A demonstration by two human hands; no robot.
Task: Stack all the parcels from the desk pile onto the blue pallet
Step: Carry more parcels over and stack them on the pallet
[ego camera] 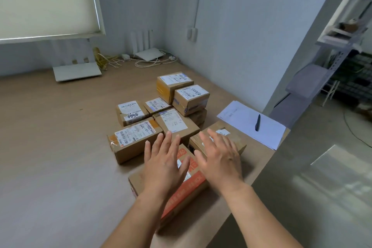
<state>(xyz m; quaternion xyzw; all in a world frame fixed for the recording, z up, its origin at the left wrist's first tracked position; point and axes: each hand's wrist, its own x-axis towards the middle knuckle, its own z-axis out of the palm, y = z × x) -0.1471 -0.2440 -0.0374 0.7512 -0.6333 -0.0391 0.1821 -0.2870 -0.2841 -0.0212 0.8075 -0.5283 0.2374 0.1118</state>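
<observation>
Parcels (pixel 177 119): cardboard, labelled, clustered near the desk's (pixel 60 147) right edge, some stacked two high. Nearest, orange-taped parcel (pixel 187 189): lies flat, skewed to the desk edges, one corner toward the pile; long axis uncertain under the hands. Left hand (pixel 163 167), right hand (pixel 219 159): both over its top, fingers straight and spread, gripping nothing; contact cannot be told. Step, as judged: reach for a pick-up. Next move calls for palms on opposite sides, a squeeze, a level lift. Pallet: out of view.
</observation>
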